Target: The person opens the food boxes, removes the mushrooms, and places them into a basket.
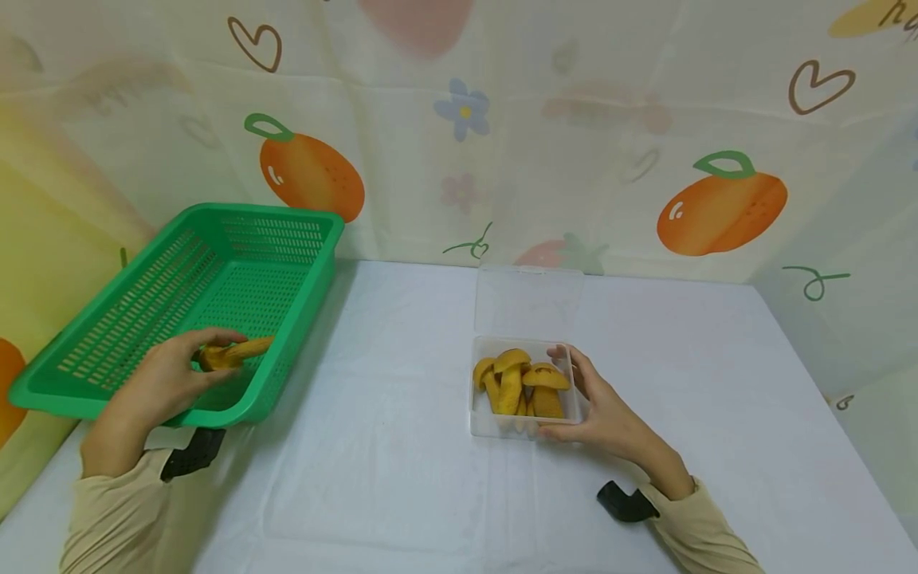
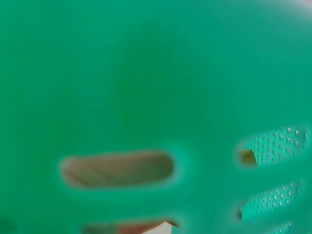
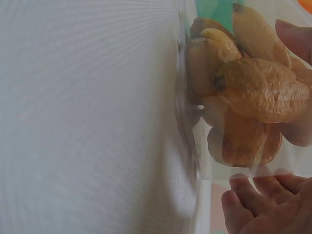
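Left hand [image 1: 168, 371] pinches a mushroom [image 1: 253, 347] while right hand [image 1: 598, 410] grips a clear box [image 1: 482, 427]

Nearest, the right hand curls round the box's right side, thumb by the near corner, fingers toward the far one; a light hold should keep the thin wall from bowing. The left hand reaches over the near rim of the green basket [image 1: 301, 319], thumb and fingers closed on the mushroom's cap, its stem pointing at the right wall. Any sideways move would best wait until that stem clears the rim.

The box, on the white tabletop [image 1: 380, 478], holds several mushrooms [image 1: 510, 387], at least three caps showing. The perforated basket stands left, well apart. Behind the box is its clear lid [image 1: 529, 299]; farthest hangs a printed cloth [image 1: 610, 48].
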The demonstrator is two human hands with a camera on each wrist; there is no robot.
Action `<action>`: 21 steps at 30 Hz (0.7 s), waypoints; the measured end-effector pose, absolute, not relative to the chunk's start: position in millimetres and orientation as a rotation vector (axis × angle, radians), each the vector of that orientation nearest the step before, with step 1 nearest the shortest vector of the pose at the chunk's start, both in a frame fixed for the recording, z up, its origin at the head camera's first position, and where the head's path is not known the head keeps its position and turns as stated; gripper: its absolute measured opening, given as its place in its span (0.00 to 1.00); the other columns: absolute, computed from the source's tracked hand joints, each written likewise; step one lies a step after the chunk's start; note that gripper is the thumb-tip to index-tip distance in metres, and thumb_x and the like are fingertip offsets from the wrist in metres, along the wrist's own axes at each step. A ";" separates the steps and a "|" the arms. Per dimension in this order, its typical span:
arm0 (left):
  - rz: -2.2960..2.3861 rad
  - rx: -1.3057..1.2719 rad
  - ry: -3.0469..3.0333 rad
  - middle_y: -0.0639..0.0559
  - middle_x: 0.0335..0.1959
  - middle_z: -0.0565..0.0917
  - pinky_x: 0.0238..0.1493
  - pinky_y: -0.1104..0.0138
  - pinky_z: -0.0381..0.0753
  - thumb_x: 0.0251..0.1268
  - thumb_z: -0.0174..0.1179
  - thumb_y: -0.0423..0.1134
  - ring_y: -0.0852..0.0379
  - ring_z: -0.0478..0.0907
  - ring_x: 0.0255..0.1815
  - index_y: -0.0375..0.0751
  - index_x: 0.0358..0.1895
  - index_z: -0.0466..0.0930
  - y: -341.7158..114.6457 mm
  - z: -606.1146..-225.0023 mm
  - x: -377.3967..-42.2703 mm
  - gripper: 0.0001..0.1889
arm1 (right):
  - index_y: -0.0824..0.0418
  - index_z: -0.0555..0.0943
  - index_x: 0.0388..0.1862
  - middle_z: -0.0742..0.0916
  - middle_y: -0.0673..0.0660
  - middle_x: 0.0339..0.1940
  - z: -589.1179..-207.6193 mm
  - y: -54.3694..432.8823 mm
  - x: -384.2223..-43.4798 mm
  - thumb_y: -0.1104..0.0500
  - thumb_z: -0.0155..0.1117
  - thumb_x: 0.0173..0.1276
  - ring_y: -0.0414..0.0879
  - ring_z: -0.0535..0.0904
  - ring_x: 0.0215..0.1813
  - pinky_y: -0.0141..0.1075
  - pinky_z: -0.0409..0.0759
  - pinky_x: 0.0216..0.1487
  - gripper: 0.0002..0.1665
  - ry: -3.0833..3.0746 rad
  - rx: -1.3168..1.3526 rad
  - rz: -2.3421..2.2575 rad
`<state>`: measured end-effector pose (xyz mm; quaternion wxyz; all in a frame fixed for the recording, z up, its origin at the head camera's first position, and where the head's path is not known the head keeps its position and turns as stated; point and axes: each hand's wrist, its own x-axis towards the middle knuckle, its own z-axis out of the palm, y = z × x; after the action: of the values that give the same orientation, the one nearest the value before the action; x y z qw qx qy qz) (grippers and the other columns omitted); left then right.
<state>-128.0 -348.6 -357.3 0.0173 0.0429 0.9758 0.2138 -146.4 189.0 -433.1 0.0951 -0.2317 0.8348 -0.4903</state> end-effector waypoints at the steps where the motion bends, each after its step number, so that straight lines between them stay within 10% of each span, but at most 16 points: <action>1: 0.657 0.131 3.021 0.34 0.42 0.82 0.31 0.65 0.69 0.62 0.68 0.37 0.48 0.73 0.37 0.35 0.58 0.78 -349.2 -357.3 -128.5 0.22 | 0.62 0.49 0.78 0.64 0.63 0.77 -433.1 188.9 -146.1 0.57 0.81 0.52 0.62 0.56 0.79 0.62 0.53 0.74 0.64 2.477 -0.687 -1.451; 21: 0.716 0.189 2.936 0.26 0.60 0.76 0.41 0.45 0.81 0.67 0.64 0.38 0.28 0.77 0.53 0.34 0.65 0.73 -346.8 -358.4 -129.6 0.25 | 0.62 0.51 0.76 0.64 0.65 0.76 -436.2 188.6 -148.0 0.58 0.81 0.52 0.63 0.56 0.79 0.66 0.52 0.75 0.61 2.473 -0.717 -1.481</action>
<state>-129.6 -346.8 -358.4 0.0567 0.0622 0.9681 0.2360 -148.0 188.6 -436.2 0.0857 -0.2404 0.8295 -0.4967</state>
